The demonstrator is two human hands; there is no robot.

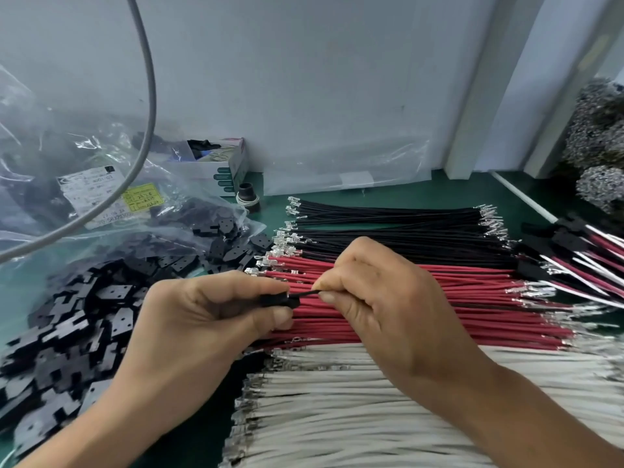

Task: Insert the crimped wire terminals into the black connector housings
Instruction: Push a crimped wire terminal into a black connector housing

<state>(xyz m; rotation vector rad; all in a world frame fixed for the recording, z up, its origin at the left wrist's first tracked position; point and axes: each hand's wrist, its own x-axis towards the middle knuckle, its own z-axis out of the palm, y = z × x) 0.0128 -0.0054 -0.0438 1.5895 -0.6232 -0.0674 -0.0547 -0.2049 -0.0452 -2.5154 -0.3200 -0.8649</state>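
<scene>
My left hand grips a small black connector housing between thumb and fingers. My right hand pinches a black wire just behind the housing; the wire's end sits at the housing's opening and its terminal is hidden. Under both hands lie rows of crimped wires: black wires at the back, red wires in the middle, white wires in front. A loose heap of black housings spreads at the left.
Clear plastic bags with labels lie at the back left, crossed by a grey cable. A small open box stands by the wall. Finished assemblies lie at the right, beside grey clumps. The mat is green.
</scene>
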